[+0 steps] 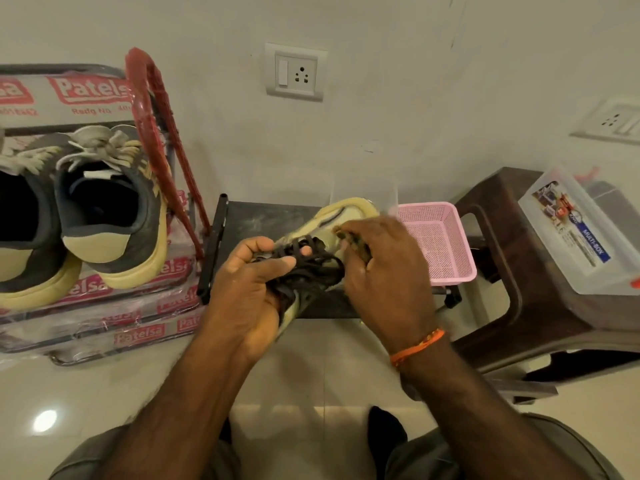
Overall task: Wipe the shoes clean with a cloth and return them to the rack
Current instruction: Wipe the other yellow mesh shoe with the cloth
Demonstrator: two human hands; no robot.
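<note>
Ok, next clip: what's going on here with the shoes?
A person is cleaning a pale shoe with dark laces, held over a dark mat. The left hand grips it around the laces, and the right hand pinches a small brownish cloth against its upper. A grey pair sits on the rack at left. A pink basket stands just right of the mat.

Left hand (pixel 254 285) grips a laced shoe (pixel 332 220); right hand (pixel 381 268) pinches a cloth (pixel 353 239) against it.

The floor (pixel 104 393) was glossy tile; the basket (pixel 446 244) pink plastic mesh; the rack (pixel 104 327) wrapped in shiny printed film.
</note>
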